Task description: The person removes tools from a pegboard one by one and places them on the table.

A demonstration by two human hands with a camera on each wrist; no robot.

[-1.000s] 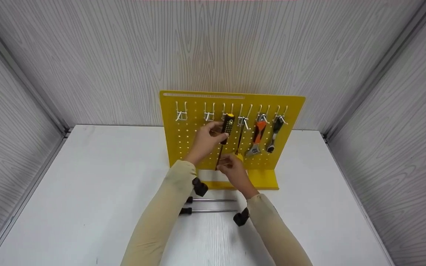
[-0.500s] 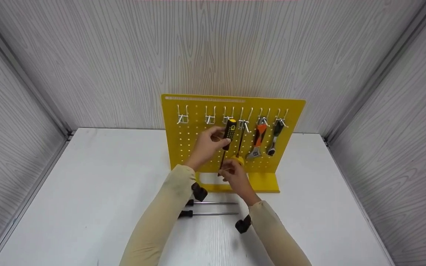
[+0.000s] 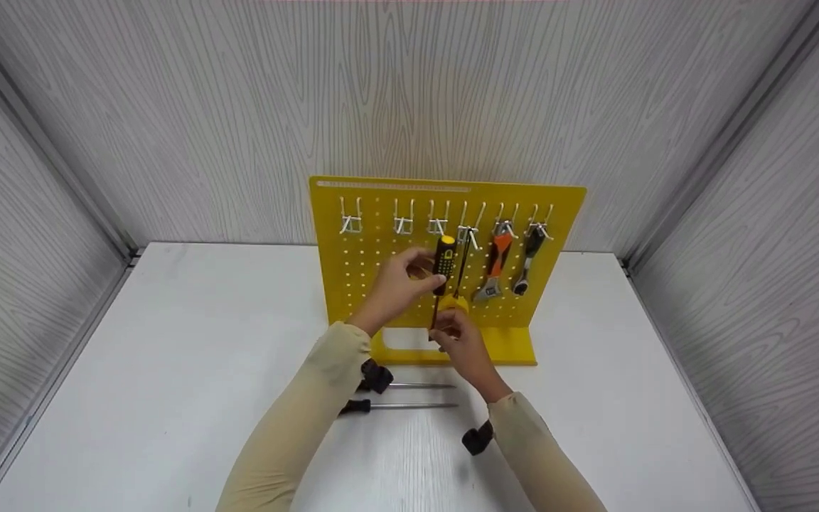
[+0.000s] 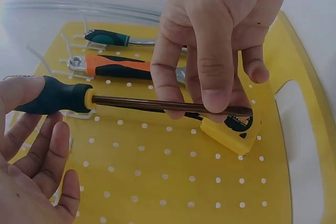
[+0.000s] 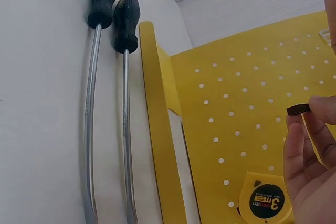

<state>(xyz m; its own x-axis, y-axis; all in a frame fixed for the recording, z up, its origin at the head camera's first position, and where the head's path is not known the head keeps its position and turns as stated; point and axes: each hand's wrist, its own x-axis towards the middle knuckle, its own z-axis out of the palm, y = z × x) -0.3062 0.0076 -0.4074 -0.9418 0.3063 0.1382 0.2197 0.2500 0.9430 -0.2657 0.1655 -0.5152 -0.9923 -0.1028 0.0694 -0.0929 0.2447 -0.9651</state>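
Note:
The left hand (image 3: 399, 288) pinches the black handle of a screwdriver (image 3: 444, 267), which stands nearly upright before the yellow pegboard (image 3: 345, 299), handle up. Lower down, the right hand (image 3: 465, 348) pinches the shaft near its tip. In the left wrist view the shaft (image 4: 157, 104) runs from the left hand (image 4: 31, 171) to the thumb and fingers of the right hand (image 4: 215, 51). The flat tip (image 5: 298, 109) pokes out past the right hand (image 5: 317, 150) in the right wrist view. Behind the hands hangs a yellow tape measure (image 5: 265, 200) on a dark strap.
An orange-handled adjustable wrench (image 3: 499, 256) and a green-black ratchet tool (image 3: 532, 245) hang on the board's right side. White double hooks (image 3: 350, 222) line its top. Two more screwdrivers (image 5: 126, 24) lie parallel on the white table (image 3: 203, 320) before the board's base.
Both hands have moved a little right and down with the screwdriver, which now stands more upright. The handle has come away from the third hook from the left. Both hands keep their holds.

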